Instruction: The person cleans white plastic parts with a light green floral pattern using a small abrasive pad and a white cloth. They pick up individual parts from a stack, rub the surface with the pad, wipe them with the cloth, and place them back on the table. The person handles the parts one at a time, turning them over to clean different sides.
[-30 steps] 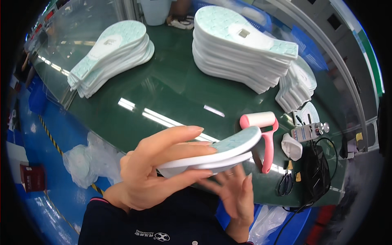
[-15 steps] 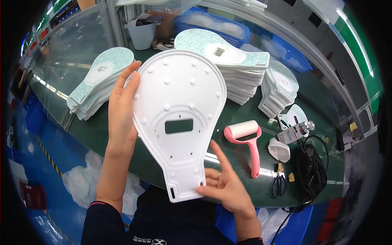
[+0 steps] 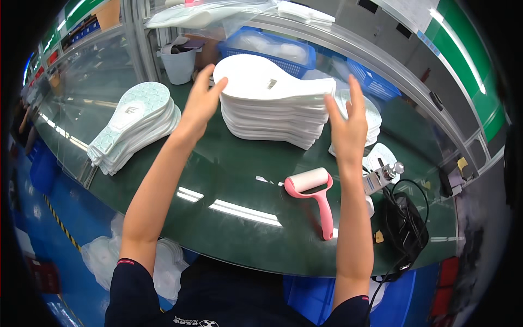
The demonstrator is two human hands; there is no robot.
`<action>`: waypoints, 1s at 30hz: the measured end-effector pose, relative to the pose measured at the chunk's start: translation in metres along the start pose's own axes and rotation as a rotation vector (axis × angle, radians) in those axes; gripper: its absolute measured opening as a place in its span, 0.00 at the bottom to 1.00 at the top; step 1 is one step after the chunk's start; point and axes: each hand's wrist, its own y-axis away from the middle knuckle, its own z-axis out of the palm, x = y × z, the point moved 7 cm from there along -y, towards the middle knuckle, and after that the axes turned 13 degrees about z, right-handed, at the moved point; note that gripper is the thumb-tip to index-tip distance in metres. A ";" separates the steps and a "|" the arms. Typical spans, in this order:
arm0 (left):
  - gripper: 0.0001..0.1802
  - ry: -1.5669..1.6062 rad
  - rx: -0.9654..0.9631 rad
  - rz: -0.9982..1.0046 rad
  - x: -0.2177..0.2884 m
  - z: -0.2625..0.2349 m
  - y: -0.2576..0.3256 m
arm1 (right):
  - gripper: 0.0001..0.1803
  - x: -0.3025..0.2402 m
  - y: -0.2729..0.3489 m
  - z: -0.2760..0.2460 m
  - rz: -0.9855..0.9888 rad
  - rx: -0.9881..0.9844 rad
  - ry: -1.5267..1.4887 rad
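Note:
A white paddle-shaped panel [image 3: 250, 76], round at one end with a small rectangular hole, lies on top of the tall stack of white panels [image 3: 267, 120] at the far middle of the table. My left hand [image 3: 204, 103] is open beside the round end, its thumb close to the rim; whether it touches cannot be told. By the narrow end, my right hand [image 3: 348, 125] is open too, fingers spread and pointing up. Neither hand grips the panel.
Patterned pale-green panels [image 3: 139, 111] are stacked at left, and another stack [image 3: 365, 117] stands behind my right hand. A pink-handled lint roller [image 3: 313, 188], a metal-topped bottle [image 3: 381, 177] and a black bag [image 3: 406, 226] lie at right. Blue baskets [image 3: 297, 68] stand behind.
The white panel, held up before me earlier, now lies on the middle stack, covering its patterned top. Both hands have moved forward and let go. The view has shifted slightly.

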 end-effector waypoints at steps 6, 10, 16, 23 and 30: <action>0.39 -0.123 -0.116 0.025 -0.014 0.023 0.004 | 0.27 -0.009 0.029 0.023 -0.050 -0.100 0.197; 0.41 -0.361 -0.288 -0.045 -0.011 0.028 0.001 | 0.28 -0.008 0.027 0.024 -0.060 -0.098 0.204; 0.38 -0.672 -0.137 0.085 -0.009 -0.030 0.006 | 0.27 -0.032 0.063 -0.001 -0.003 -0.214 0.152; 0.32 -1.494 -0.114 -0.011 -0.070 -0.161 0.022 | 0.27 -0.050 0.132 -0.022 0.121 -0.535 0.077; 0.15 -1.419 0.002 0.195 -0.033 -0.157 0.016 | 0.25 -0.047 0.159 -0.023 0.215 -0.568 -0.070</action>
